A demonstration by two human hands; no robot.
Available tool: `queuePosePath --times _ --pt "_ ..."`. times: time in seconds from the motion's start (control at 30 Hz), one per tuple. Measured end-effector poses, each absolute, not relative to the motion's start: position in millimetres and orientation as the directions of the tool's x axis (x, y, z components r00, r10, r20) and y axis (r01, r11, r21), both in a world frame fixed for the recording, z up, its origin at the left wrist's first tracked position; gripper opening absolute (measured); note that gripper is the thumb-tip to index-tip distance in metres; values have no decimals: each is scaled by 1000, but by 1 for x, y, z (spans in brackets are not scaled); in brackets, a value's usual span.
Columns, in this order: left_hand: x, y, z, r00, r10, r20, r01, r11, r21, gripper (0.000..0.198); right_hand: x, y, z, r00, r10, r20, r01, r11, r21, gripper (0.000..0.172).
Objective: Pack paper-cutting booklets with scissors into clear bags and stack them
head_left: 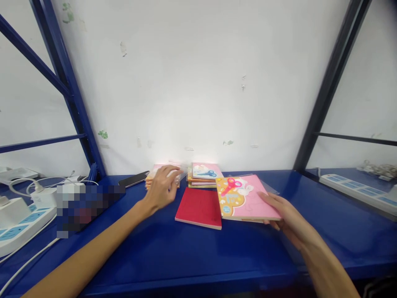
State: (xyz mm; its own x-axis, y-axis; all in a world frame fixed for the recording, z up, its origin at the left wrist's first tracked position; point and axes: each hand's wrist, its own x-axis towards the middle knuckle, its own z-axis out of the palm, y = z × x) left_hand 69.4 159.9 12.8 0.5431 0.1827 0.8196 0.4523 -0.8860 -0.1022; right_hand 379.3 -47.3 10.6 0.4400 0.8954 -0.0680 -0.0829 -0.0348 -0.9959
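While I look down through my head camera, my right hand [283, 213] has the pink scissors booklet [248, 196] by its right edge, thumb on top and fingers curled under. The booklet is in front of me, a little to the right, and it hides a bit of the red book [198, 207], which lies flat on the blue table [173, 256]. I can't tell if the two touch. My left hand [163, 188] is over the left stack of booklets [148, 181], half open with bent fingers, right by some clear plastic [182, 167]. I can't tell if it has hold of it. Just right of there is another stack [203, 183], with a blue scissors booklet [206, 169] on top. A black phone [133, 179] lies by the left stack. To me, the two neat stacks look like the done part. The pink scissors booklet and the red book sit outside them, so those look like the part left to do.
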Motion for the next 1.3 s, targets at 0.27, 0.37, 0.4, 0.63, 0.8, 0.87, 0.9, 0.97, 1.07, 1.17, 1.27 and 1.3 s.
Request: queuePosePath --times 0.27,0.37,0.4,0.63,0.8,0.87,0.9,0.97,1.07,1.17,1.27,1.3 --pt "102 97 -1 812 -124 570 32 -966 -255 71 348 -39 11 329 937 -118 -147 -72 -987 38" --pt "102 104 -4 725 -213 655 4 -950 -313 54 353 -40 11 340 932 -125 -165 -72 -984 39" --pt "100 108 -4 688 -223 690 14 -947 -320 50 357 -41 12 354 927 -126 -168 -70 -983 39" --pt "97 122 -13 551 -96 829 143 -968 -207 45 400 -59 16 622 782 -29 -139 74 -988 31" --pt "115 114 -19 512 48 858 99 -995 -3 45 430 -76 18 709 704 -44 -181 121 -976 29" --pt "128 105 -16 542 143 828 84 -990 116 45 435 -80 19 708 704 -58 -204 125 -971 29" --pt "134 98 -13 577 198 792 88 -980 181 46 436 -81 20 706 706 -58 -208 128 -970 28" --pt "146 85 -7 706 259 659 106 -959 263 50 433 -83 23 704 709 -45 -201 137 -970 26" --pt "153 70 0 802 323 502 183 -934 308 52 423 -82 27 676 737 -23 -163 120 -979 26" --pt "146 67 0 755 346 557 188 -928 321 57 410 -78 28 609 793 -7 -120 83 -989 30" --pt "136 74 -1 682 359 637 142 -920 366 63 397 -72 26 507 862 -24 -79 18 -997 35" --pt "134 77 -1 659 377 651 120 -907 403 63 393 -70 25 455 890 -35 -65 -6 -998 38"
